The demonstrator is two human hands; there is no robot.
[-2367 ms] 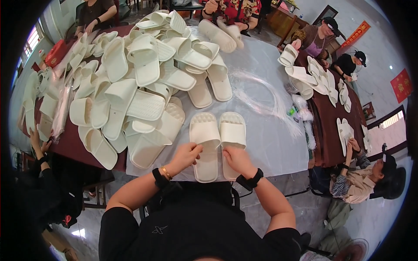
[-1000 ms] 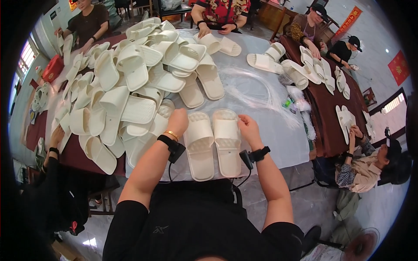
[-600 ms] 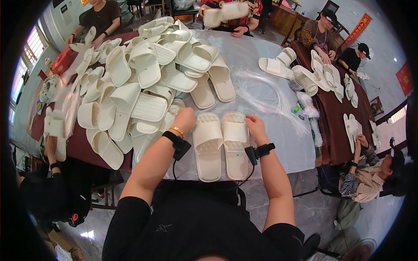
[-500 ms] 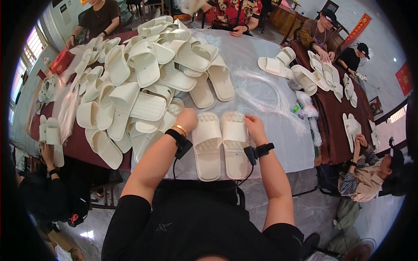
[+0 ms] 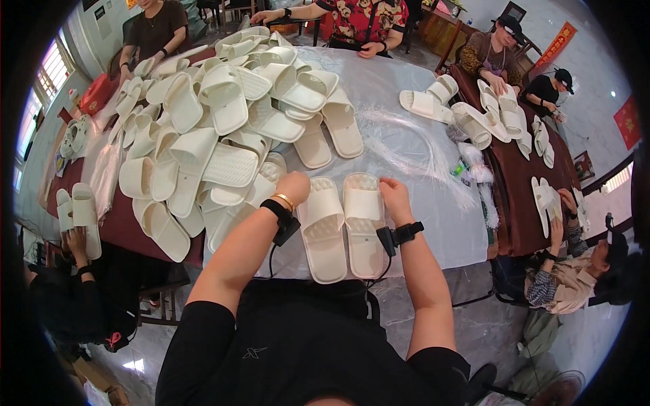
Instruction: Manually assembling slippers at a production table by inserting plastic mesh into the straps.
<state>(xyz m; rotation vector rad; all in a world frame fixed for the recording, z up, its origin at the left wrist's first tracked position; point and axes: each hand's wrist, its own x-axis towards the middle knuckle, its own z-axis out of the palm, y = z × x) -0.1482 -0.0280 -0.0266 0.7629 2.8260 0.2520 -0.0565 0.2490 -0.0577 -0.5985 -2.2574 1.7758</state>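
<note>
Two cream slippers lie side by side, soles down, near the table's front edge: the left slipper (image 5: 323, 229) and the right slipper (image 5: 364, 223). My left hand (image 5: 294, 187) rests curled at the toe end of the left slipper. My right hand (image 5: 395, 197) grips the outer edge of the right slipper near its toe. Both wrists carry black bands with cables.
A big heap of cream slippers (image 5: 223, 128) fills the table's left half. Clear plastic strands (image 5: 420, 152) lie to the right on the grey table cover (image 5: 393, 88). Other people sit around the table and at a dark red table (image 5: 514, 183) on the right, handling slippers.
The slipper pair has stayed near the front edge. My hands have slid from the pair's heel end up to the toe end, one on each side.
</note>
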